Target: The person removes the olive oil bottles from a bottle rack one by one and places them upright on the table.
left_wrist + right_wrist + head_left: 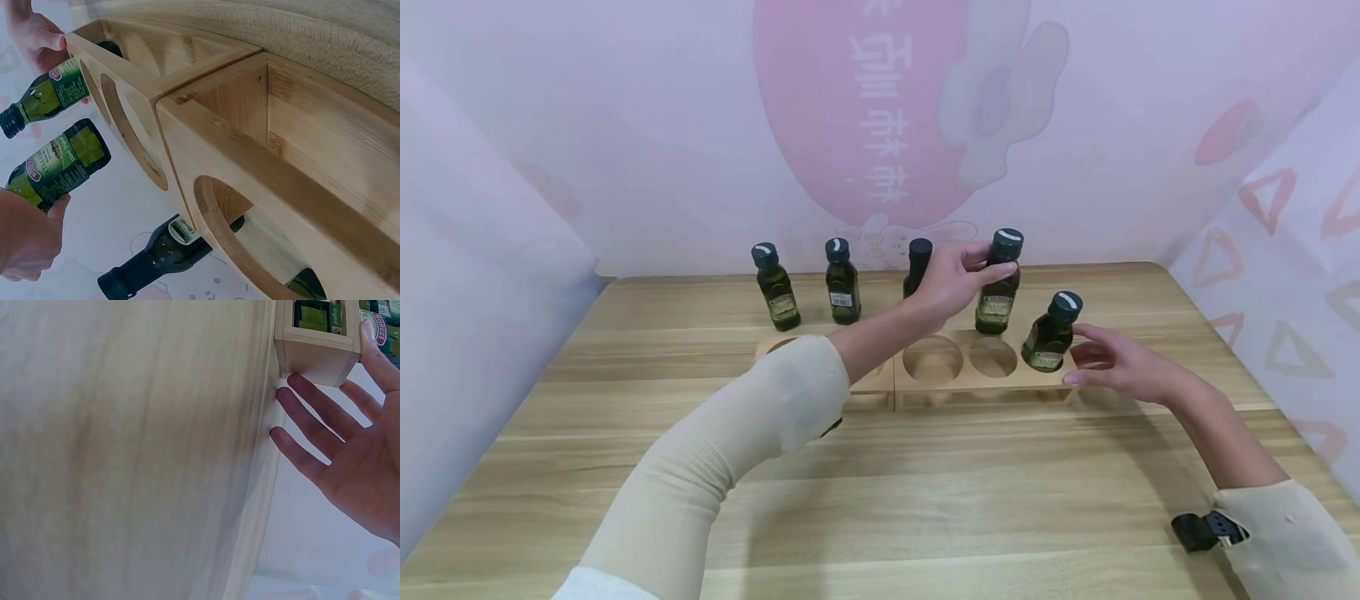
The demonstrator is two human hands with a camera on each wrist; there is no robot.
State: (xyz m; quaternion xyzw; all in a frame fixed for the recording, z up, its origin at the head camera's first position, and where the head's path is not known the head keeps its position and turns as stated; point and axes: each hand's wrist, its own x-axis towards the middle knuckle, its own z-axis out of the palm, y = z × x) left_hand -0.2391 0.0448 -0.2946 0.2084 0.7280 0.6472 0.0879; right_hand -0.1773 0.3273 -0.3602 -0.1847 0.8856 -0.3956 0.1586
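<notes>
My left hand (951, 279) grips a dark green olive oil bottle (995, 304) around its neck, just below the cap. That bottle hangs upright behind the wooden rack (966, 383), its base above the board in the left wrist view. A second olive oil bottle (1047, 343) stands in the rack's rightmost round hole, leaning slightly. Beside it, my right hand (1120, 362) rests at the rack's right end; its fingers (315, 422) are spread and extended, with the thumb up near the bottle. Two round holes to the left of the standing bottle hold nothing.
Two more oil bottles, a left one (778, 292) and a middle one (842, 287), stand behind the rack. A darker bottle (917, 265) is partly hidden by my left hand. My left sleeve (760, 417) covers much of the rack's left half. A pale printed backdrop (700, 167) borders the wooden table (962, 500).
</notes>
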